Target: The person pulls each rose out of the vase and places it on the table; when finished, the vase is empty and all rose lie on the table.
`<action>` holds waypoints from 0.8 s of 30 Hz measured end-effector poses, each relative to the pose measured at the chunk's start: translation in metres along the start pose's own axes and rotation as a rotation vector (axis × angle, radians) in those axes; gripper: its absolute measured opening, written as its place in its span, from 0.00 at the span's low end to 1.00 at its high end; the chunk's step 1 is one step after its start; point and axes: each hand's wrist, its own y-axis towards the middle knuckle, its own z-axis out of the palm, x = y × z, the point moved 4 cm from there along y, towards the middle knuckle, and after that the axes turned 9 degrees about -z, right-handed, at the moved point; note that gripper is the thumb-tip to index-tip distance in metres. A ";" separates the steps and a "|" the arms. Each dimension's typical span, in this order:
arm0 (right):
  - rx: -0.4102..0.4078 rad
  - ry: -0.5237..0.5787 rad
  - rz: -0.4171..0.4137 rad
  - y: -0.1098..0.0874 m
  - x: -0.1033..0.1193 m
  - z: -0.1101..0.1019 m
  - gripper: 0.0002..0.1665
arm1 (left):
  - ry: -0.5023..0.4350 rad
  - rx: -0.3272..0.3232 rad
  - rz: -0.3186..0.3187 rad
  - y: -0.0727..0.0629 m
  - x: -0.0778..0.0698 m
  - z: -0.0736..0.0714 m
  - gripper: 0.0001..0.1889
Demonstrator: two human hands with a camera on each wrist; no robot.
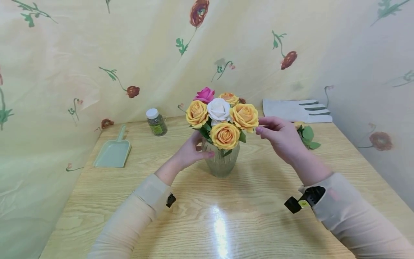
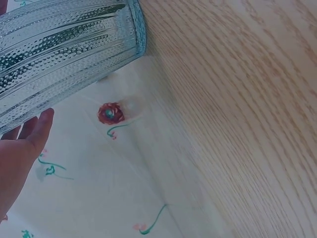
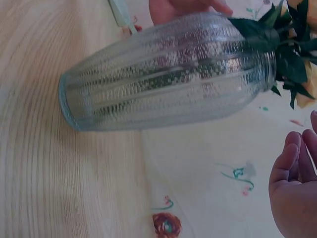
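Observation:
A ribbed glass vase (image 1: 221,163) stands upright on the table, full of roses. My left hand (image 1: 191,153) holds it at the upper left, thumb across the front and fingers behind. Among the blooms are a white rose (image 1: 219,110), a magenta rose (image 1: 205,95) and several yellow-orange roses. Beside the rightmost yellow rose (image 1: 244,117) is my right hand (image 1: 283,138), its thumb and fingers at the petal edge; contact is unclear. In the right wrist view, the right hand (image 3: 297,193) has gently bent fingers with nothing visible between them. The vase (image 2: 64,54) fills the left wrist view's top left.
A pale green dustpan (image 1: 113,153) lies at the left. Near the back edge stands a white-capped jar (image 1: 156,123) with dark contents. At the back right lie a grey-white hand-shaped glove (image 1: 288,110) and another yellow flower with leaves (image 1: 308,135). A flowered cloth hangs behind the table.

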 end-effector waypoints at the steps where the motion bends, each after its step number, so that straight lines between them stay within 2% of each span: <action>1: -0.003 0.008 0.000 -0.001 0.000 0.003 0.10 | 0.005 -0.003 0.002 0.000 0.000 0.000 0.46; 7: 0.000 0.021 -0.005 -0.003 -0.003 0.018 0.15 | 0.024 -0.019 -0.024 0.001 -0.002 0.004 0.46; 14: -0.001 0.001 -0.048 -0.007 -0.005 0.035 0.22 | 0.022 -0.025 -0.039 0.002 -0.004 0.006 0.45; 18: -0.009 0.061 -0.052 -0.009 -0.004 0.044 0.25 | 0.025 -0.018 -0.029 0.002 -0.004 0.005 0.45; 22: -0.016 0.124 -0.053 -0.008 -0.004 0.051 0.23 | 0.026 -0.015 -0.023 0.002 -0.003 0.004 0.46; 24: -0.023 0.122 -0.058 -0.008 -0.004 0.053 0.22 | 0.014 -0.010 -0.017 0.001 -0.002 0.004 0.46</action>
